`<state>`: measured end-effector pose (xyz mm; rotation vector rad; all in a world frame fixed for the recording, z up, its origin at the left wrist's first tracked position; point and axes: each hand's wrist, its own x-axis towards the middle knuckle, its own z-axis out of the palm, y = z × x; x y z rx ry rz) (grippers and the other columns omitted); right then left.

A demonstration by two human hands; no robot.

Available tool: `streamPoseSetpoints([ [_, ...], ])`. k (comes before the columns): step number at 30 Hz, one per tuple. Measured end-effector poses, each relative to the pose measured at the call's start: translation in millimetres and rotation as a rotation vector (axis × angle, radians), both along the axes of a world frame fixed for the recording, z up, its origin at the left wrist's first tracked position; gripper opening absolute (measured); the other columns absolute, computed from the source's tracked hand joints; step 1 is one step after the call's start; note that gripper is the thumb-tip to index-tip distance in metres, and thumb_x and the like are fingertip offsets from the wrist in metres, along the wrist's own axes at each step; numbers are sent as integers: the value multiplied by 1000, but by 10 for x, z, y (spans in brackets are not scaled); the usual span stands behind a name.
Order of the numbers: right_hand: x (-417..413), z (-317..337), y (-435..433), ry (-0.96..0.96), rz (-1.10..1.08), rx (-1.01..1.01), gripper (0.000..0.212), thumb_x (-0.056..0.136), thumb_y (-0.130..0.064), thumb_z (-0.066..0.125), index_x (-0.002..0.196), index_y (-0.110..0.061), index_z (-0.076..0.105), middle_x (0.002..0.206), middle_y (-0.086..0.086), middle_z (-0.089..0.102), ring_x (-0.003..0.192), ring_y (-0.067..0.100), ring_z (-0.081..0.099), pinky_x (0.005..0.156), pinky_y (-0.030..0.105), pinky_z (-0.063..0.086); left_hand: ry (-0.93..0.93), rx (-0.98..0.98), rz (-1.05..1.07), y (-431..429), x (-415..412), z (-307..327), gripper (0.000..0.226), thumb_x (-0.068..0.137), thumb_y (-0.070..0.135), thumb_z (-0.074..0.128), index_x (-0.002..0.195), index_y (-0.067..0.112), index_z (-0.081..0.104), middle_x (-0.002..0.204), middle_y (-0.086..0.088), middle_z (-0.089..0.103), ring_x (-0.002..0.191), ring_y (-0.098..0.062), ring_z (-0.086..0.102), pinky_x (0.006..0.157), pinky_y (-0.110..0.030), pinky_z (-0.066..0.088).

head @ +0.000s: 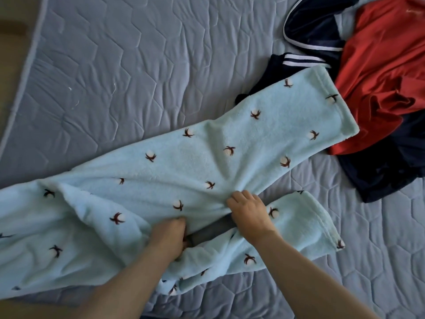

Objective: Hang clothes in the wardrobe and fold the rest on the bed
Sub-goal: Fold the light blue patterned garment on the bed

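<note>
While the fleece trousers (207,157) lie on the mattress (115,65), their upper leg runs from lower left to upper right, away from me. My left hand (170,233) pinches that leg's near edge. My right hand (249,210) grips the same edge with curled fingers, nearer the hem. The likely next move is to draw this leg toward me, over the lower leg.

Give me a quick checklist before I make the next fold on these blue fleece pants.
1. Left hand grip on the fleece pants: ok, fingers curled on fabric.
2. Right hand grip: ok, fabric bunched under its fingers.
3. Pants lying flat: not ok, wrinkled and folded over at the left.
4. Far leg clear of other clothes: not ok, it overlaps the navy striped garment.
5. Bare mattress to fold on: ok.
</note>
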<state>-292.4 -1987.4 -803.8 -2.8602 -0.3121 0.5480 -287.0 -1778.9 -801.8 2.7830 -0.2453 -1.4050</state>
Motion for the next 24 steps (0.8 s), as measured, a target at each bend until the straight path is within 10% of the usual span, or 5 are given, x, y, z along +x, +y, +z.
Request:
streamPoseSetpoints([
  [3,13,-53,128,-43,111,38,31,56,-2,77,80,-18,66,78,0,60,69,21,59,63,31,51,-174,148,-6,31,-74,-82,13,95,19,48,105,16,55,110,-4,62,99,-23,63,78,-32,47],
  [13,114,-107,298,195,-79,0,23,85,-18,48,103,-18,62,105,1,56,98,23,54,87,33,42,229,-93,128,338,230,-105,37,87,51,57,72,17,64,62,4,58,61,-14,56,57,-26,40],
  [18,561,-69,415,-46,-58,79,46,92,-17,50,138,-18,48,146,12,39,137,34,32,111,48,30,-500,-311,290,417,335,-77,40,78,40,73,104,13,59,107,-7,56,99,-28,56,80,-35,45],
  [21,854,-222,448,94,2,-22,68,97,-47,42,153,-31,7,162,4,-2,149,31,-8,116,58,-6,-388,-132,374,444,321,-135,109,67,61,74,150,20,16,154,-12,7,139,-35,14,112,-46,26],
  [24,1168,-449,217,119,-49,-169,78,90,-70,23,152,-36,-10,161,-6,-16,148,25,-16,109,68,-11,-280,-58,307,445,337,-290,139,56,76,69,143,32,-31,151,-3,-37,142,-36,-23,115,-58,12],
])
